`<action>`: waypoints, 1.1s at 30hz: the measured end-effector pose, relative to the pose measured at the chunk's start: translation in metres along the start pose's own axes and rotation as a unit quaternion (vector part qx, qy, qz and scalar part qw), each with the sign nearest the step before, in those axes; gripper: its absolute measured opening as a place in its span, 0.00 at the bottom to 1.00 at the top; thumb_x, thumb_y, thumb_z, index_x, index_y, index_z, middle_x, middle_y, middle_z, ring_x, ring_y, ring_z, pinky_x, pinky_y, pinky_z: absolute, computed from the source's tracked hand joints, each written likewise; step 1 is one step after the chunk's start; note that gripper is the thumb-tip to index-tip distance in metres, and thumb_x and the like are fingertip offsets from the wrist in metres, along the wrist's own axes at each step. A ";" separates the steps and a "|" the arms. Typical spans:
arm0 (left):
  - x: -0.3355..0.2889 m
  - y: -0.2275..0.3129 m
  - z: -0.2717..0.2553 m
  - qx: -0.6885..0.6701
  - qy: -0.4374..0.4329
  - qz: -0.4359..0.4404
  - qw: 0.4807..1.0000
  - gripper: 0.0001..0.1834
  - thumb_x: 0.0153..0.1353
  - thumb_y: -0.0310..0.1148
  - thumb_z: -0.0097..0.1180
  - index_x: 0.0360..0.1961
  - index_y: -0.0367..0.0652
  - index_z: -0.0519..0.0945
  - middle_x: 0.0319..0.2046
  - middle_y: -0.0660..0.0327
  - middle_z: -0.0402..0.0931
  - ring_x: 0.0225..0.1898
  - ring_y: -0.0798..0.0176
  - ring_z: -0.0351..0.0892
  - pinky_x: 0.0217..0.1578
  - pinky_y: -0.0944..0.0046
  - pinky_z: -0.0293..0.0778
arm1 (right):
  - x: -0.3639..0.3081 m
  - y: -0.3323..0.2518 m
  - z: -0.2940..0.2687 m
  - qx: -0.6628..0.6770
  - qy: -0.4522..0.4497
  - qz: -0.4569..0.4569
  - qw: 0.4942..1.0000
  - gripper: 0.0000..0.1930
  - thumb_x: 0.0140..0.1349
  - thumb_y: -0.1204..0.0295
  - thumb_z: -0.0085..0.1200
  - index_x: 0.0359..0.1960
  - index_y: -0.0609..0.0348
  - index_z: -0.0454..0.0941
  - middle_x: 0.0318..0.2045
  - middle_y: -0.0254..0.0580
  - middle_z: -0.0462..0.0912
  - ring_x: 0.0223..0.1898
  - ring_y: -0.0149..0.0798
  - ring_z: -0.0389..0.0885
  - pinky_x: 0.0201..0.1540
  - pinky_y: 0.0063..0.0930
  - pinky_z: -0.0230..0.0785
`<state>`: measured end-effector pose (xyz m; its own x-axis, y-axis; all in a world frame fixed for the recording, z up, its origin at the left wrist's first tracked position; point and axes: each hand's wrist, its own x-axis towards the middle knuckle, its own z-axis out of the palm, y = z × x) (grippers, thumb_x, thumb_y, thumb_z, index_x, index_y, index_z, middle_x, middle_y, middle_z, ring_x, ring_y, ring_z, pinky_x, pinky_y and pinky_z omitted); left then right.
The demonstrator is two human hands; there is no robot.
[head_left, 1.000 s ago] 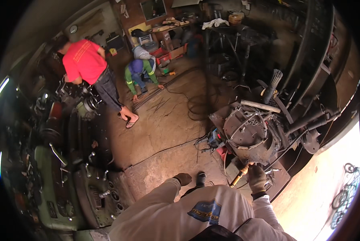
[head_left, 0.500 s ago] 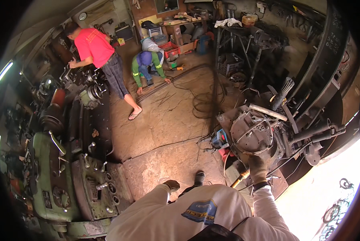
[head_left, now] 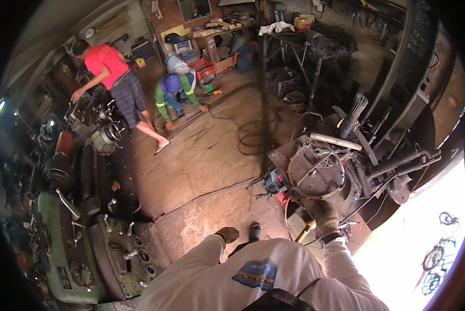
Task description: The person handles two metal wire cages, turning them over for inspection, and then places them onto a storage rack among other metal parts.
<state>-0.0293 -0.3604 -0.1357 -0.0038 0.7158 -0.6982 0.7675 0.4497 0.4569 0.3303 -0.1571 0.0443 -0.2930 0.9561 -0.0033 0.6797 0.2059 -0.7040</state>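
Observation:
My right hand point(head_left: 325, 216), in a brownish work glove, reaches to the near rim of a round metal worktable point(head_left: 301, 176) with a drilled plate on top. Its fingers are bent at the rim; what they grip is too dark to make out. Just below that hand, a torch-like tool point(head_left: 308, 228) with a yellowish handle leans at a slant. My left hand point(head_left: 228, 235), also in a dark glove, hangs over the floor away from any object. Its fingers are curled together and nothing shows in them. A wooden handle point(head_left: 336, 141) and a wire brush point(head_left: 354, 115) lie along the table's far side.
A blue power tool point(head_left: 275, 179) stands left of the worktable. Coiled cable point(head_left: 253, 136) and long rods point(head_left: 206, 116) lie on the floor. A green lathe point(head_left: 51, 243) lines the left. One person in red point(head_left: 108, 65) stands there; another in green point(head_left: 173, 93) crouches over the rods.
The view has shifted slightly, so the surroundings sit further left. My right hand has moved a little along the near rim. The person in red stretches an arm toward the machine.

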 end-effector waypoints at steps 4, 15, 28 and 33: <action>-0.007 0.009 -0.014 0.009 -0.004 -0.004 1.000 0.27 0.63 0.49 0.47 0.59 0.48 0.79 0.61 0.55 0.75 0.64 0.52 0.72 0.65 0.57 0.64 | 0.000 -0.018 -0.006 -0.014 -0.019 0.020 1.000 0.18 0.65 0.58 0.53 0.48 0.54 0.83 0.43 0.48 0.86 0.48 0.50 0.83 0.52 0.39 0.73; 0.020 -0.053 0.013 0.287 -0.003 0.216 0.933 0.20 0.64 0.39 0.44 0.48 0.43 0.83 0.56 0.52 0.79 0.57 0.49 0.79 0.53 0.55 0.77 | -0.001 -0.031 -0.012 -0.034 -0.006 0.010 0.999 0.18 0.63 0.56 0.55 0.47 0.52 0.85 0.42 0.48 0.86 0.47 0.51 0.84 0.51 0.39 0.73; 0.045 -0.068 0.011 0.308 0.020 0.211 0.927 0.15 0.62 0.32 0.51 0.48 0.45 0.82 0.53 0.55 0.80 0.57 0.50 0.78 0.54 0.55 0.77 | -0.002 -0.031 -0.015 -0.029 -0.014 -0.003 0.999 0.21 0.64 0.52 0.51 0.49 0.49 0.84 0.43 0.50 0.85 0.49 0.53 0.82 0.52 0.41 0.72; 0.014 -0.015 -0.020 0.330 -0.014 0.176 0.927 0.19 0.65 0.38 0.48 0.54 0.44 0.80 0.58 0.55 0.77 0.61 0.51 0.74 0.60 0.55 0.72 | -0.003 -0.038 -0.016 -0.032 -0.033 0.015 0.999 0.21 0.63 0.50 0.52 0.49 0.48 0.84 0.44 0.48 0.86 0.49 0.51 0.83 0.52 0.39 0.72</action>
<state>-0.0532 -0.3463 -0.1412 0.3305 0.7384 -0.5879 0.9434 -0.2403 0.2285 0.3155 -0.1642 0.0825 -0.3147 0.9464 -0.0725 0.7299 0.1925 -0.6559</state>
